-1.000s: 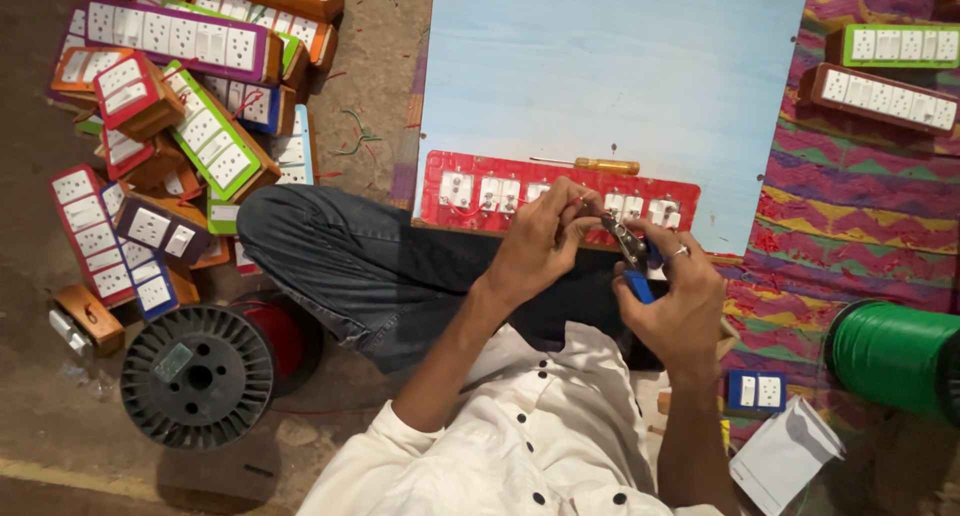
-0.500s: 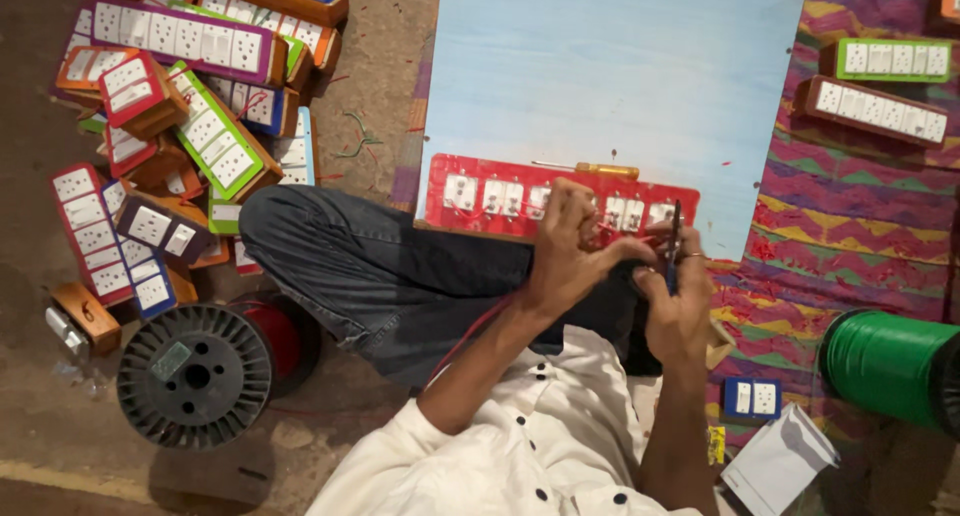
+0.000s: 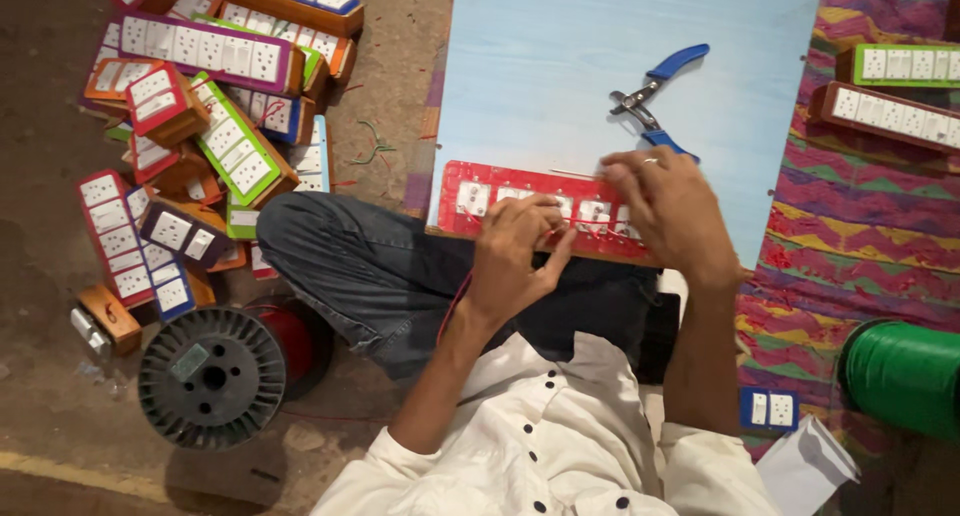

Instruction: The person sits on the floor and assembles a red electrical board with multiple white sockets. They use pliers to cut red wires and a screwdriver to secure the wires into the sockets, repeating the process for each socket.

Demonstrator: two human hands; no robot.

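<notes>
Red switch panel (image 3: 520,198) sits at the blue board's (image 3: 560,66) edge, your left hand (image 3: 515,251) pinching its wire, right hand (image 3: 670,211) pressed flat; tugging could tip it off.

You have one view only, from the camera on your head, looking almost straight down over your chest and crossed legs. It sits close: your white shirt fills the near edge, and your left hand (image 3: 515,256) and right hand (image 3: 668,208) lie near the middle, on the red switch board (image 3: 475,191). The pale blue board (image 3: 600,66) runs to the far edge. The pile of switch boxes (image 3: 200,116) lies far left, the green spool (image 3: 905,376) near right.
</notes>
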